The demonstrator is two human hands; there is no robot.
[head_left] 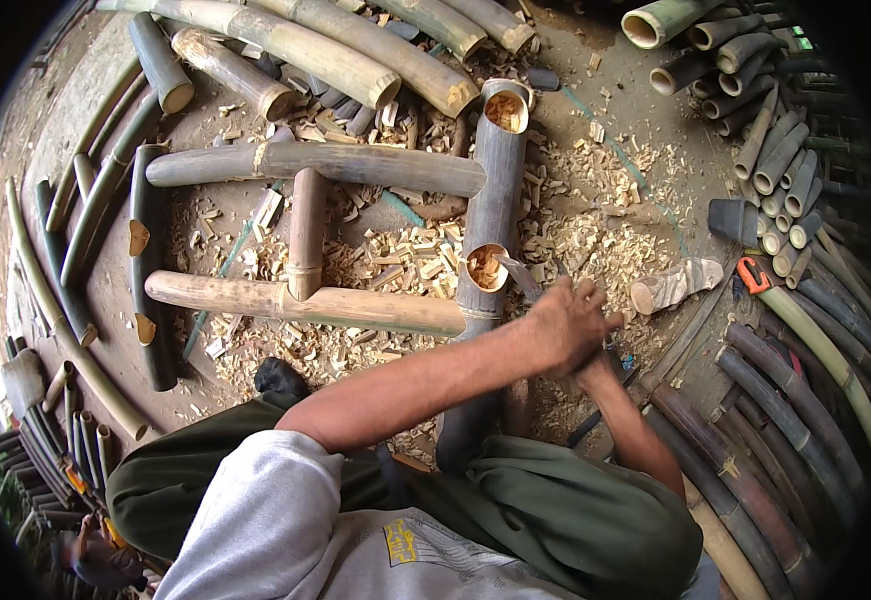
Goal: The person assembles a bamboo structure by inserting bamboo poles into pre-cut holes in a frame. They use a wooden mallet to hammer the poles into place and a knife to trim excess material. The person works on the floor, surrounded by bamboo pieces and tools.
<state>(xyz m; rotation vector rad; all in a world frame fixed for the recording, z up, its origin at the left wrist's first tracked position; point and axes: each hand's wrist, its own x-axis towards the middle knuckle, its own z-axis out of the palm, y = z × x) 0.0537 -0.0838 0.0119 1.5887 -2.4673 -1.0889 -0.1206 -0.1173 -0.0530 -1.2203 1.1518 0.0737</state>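
Observation:
A chisel with a narrow metal blade (520,273) leans into the lower round hole of a thick dark bamboo post (489,220). My left hand (564,325) is closed about its handle end, fingers curled and slightly blurred. Just below, my right hand (592,370) overlaps it on the same tool, its fingers mostly hidden. Pale wood shows inside the cut hole (486,268). Two long bamboo rails (376,165) (376,307) run left from the post, and a short upright bamboo piece (307,225) joins them.
A notched dark bamboo pole (146,255) lies at the rails' left ends. Wood chips (616,240) cover the ground. At right are a wrapped wooden club (678,285), an orange-handled tool (754,275) and stacked bamboo (791,400). More poles (356,55) lie at the far side.

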